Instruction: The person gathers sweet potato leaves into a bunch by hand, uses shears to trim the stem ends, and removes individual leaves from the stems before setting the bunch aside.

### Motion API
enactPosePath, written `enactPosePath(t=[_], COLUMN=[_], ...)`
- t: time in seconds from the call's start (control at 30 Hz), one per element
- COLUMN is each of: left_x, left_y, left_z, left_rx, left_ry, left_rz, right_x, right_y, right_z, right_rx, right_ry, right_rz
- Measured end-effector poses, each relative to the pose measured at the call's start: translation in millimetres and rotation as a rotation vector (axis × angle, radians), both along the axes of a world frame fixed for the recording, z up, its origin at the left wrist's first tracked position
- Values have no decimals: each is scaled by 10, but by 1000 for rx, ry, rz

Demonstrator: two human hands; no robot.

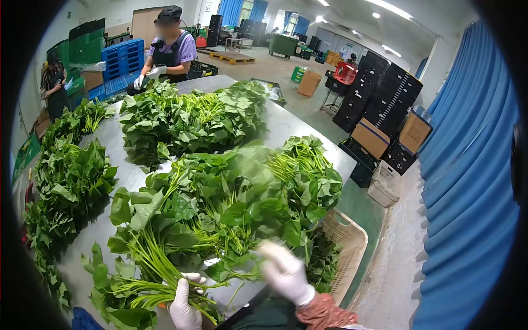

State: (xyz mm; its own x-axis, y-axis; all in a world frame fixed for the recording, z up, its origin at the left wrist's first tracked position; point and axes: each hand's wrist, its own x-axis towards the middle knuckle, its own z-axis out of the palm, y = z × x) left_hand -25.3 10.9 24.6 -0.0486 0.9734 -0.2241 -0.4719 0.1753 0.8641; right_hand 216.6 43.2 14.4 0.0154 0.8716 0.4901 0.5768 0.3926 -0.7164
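Note:
My left hand (186, 308), in a white glove, is closed around the stems of a bunch of leafy greens (151, 256), whose heart-shaped leaves point away from me. My right hand (283, 273), also gloved, is smeared by motion at the near edge of a large pile of the same greens (220, 203). Its fingers are too blurred to show whether they hold anything. A few loose stems lie on the metal table between my two hands.
More greens are heaped on the metal table (302, 125), at the far side (192, 113) and along the left (71, 181). A plastic crate (349, 236) with greens stands by my right. A co-worker (170, 49) with gloved hands stands across the table; another person (55, 88) is farther left.

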Motion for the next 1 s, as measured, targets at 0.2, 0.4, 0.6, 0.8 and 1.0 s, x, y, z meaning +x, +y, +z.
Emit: enactPosePath(t=[0.2, 0.4, 0.6, 0.8, 1.0], left_x=[128, -41, -79, -23, -43], left_y=[33, -30, -6, 34, -103], left_z=[29, -211, -301, 347, 16], left_rx=[-36, -196, 40, -19, 21], left_ry=[-214, -445, -340, -81, 67], left_rz=[125, -42, -186, 73, -157], right_x=[-727, -659, -602, -535, -972], right_y=[-92, -12, 20, 286, 292], right_z=[-44, -103, -196, 160, 555], right_rx=[-61, -147, -439, -293, -80], right_ry=[-90, 25, 267, 56, -259], right_rz=[437, 658, 867, 470, 751])
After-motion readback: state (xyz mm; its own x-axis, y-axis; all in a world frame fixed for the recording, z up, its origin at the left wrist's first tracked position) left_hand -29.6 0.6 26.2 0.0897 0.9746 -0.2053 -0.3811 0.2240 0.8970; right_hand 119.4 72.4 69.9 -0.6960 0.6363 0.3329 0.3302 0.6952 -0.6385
